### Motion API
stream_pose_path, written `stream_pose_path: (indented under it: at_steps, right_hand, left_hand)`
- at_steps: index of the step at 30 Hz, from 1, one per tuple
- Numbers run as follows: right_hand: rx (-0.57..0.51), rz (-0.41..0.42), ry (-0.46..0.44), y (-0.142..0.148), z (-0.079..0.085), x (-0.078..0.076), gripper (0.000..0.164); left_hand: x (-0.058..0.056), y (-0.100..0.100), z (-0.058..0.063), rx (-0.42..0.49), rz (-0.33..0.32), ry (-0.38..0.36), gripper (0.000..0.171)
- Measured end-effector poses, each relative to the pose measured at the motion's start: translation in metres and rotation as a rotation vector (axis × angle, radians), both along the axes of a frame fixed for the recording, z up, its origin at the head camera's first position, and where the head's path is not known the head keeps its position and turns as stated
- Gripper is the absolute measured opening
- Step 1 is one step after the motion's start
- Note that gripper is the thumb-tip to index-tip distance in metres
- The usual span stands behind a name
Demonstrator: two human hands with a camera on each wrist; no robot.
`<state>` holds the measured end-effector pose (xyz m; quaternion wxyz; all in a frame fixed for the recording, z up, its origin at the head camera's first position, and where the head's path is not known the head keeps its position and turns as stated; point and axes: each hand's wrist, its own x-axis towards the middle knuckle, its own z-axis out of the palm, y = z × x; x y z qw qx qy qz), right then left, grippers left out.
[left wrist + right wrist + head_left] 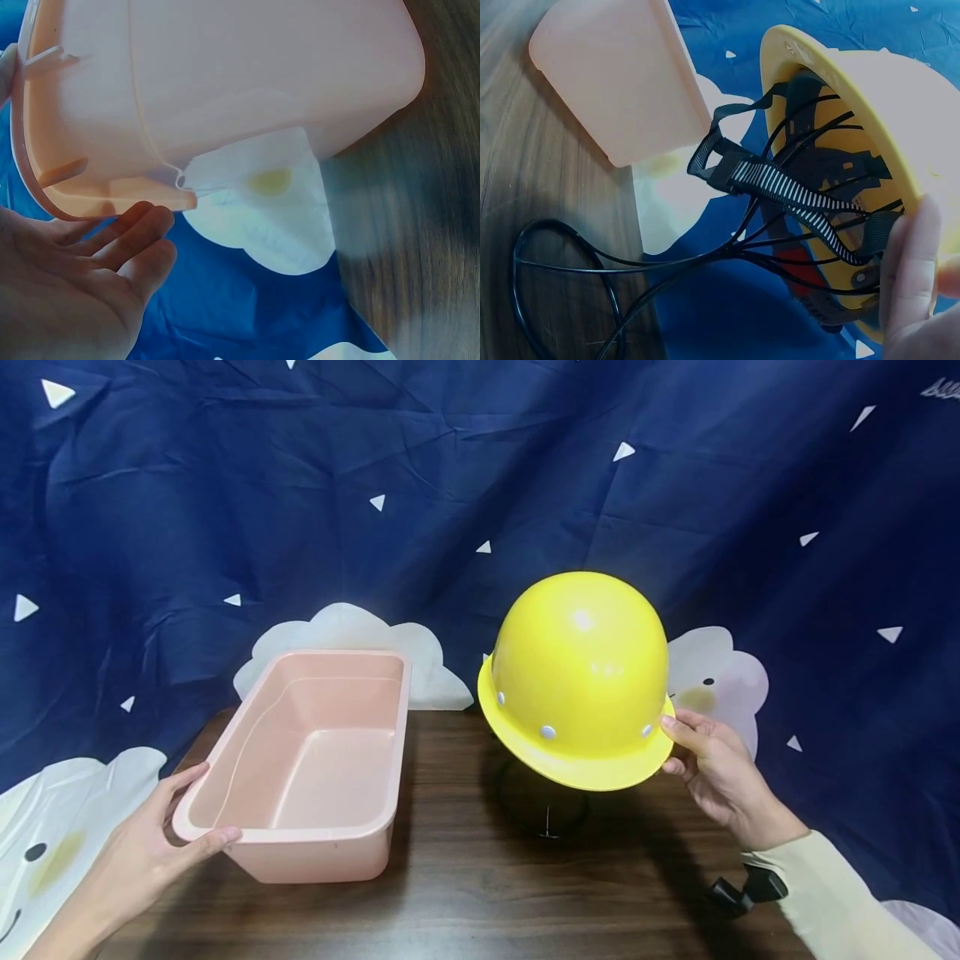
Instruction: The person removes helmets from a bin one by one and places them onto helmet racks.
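Note:
A yellow hard hat [585, 668] is held up over the table, tilted, its crown towards the head camera. My right hand [712, 764] pinches its brim at the right side, thumb on top. In the right wrist view, a black-and-white striped strap [780, 184] hangs from inside the hat, and black cables [682, 262] run from the hat down to a loop by the table. At the left, a pink plastic bin [300, 835] has nothing in it. My left hand [146, 847] grips its near left corner, thumb over the rim and fingers under it in the left wrist view.
The dark wood table [480, 902] lies beneath both things. Behind it hangs a blue cloth [450, 460] with white triangles and cloud shapes. A black wrist device [750, 889] sits at the right sleeve.

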<state>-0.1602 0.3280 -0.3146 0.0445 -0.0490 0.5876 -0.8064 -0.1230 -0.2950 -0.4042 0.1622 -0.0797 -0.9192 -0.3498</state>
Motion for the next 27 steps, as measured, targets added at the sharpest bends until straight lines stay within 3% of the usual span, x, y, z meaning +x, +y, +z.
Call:
stream_pose_path:
  at_steps: [9,27]
  right_hand:
    - [0.057,-0.052,0.045,-0.0022,0.0036,0.0040,0.016]
    - [0.031,-0.017,0.027,0.0032,0.0022,0.0032,0.019]
  left_hand:
    - [0.0005,-0.0004,-0.0002,-0.007,0.013,-0.015,0.088]
    - [-0.0014,-0.0020,0.0013,-0.032,0.016,0.007,0.088]
